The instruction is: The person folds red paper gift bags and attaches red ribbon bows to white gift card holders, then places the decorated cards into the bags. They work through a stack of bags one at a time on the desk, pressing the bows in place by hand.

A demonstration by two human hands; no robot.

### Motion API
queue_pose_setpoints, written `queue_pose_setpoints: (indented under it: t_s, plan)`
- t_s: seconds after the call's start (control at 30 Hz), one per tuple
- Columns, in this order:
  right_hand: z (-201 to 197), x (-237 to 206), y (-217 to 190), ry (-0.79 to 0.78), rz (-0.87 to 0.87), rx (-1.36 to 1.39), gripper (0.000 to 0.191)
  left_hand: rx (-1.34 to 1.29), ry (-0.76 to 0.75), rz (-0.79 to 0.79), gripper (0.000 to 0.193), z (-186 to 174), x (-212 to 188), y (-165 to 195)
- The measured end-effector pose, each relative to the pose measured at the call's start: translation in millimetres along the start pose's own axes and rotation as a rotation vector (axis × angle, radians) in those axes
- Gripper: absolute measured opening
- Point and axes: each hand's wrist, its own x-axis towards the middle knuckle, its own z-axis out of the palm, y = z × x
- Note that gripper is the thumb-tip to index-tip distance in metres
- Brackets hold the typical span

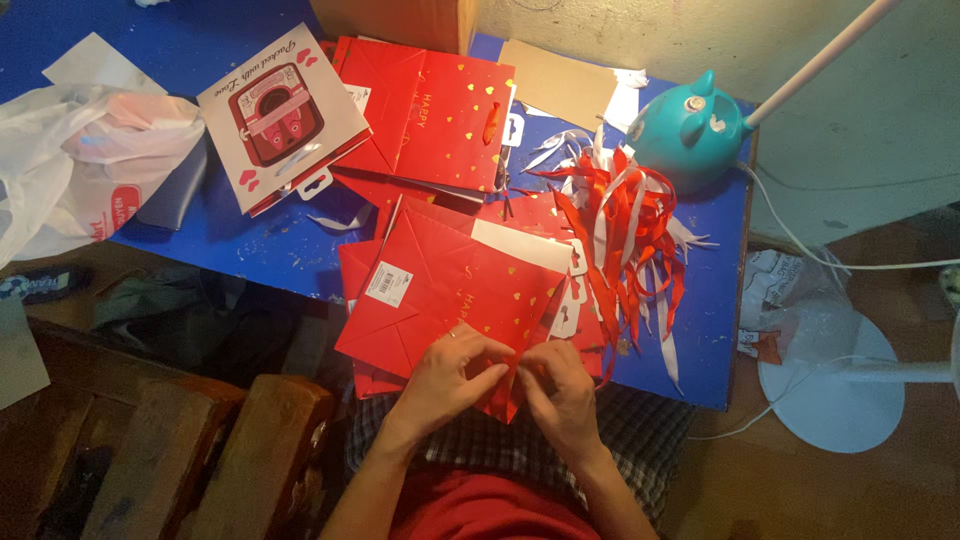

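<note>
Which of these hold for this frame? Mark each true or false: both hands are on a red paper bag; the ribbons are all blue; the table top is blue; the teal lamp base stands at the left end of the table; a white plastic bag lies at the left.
1. Both hands, left hand and right hand, are on the red paper gift bag. True.
2. The ribbons are all blue. False: they are red and white.
3. The table top is blue. True.
4. The teal lamp base stands at the left end. False: it stands at the right end, beside the ribbons.
5. A white plastic bag lies at the left. True.
</note>
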Motion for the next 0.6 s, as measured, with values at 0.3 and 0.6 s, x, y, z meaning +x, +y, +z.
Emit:
queue_pose_setpoints:
  t_s: [0.3,0.6]
  plan:
    - [-0.8,-1.0,1.3,-0.005,0.059,0.065,0.013,0.062,0.029,0.097,0.020,3.0,1.0,-2.4]
    - [-0.4,-3.0,6.9,-0.023,0.008,0.092,0.012,0.119,0.052,0.182,0.020,2.4,1.4,1.4]
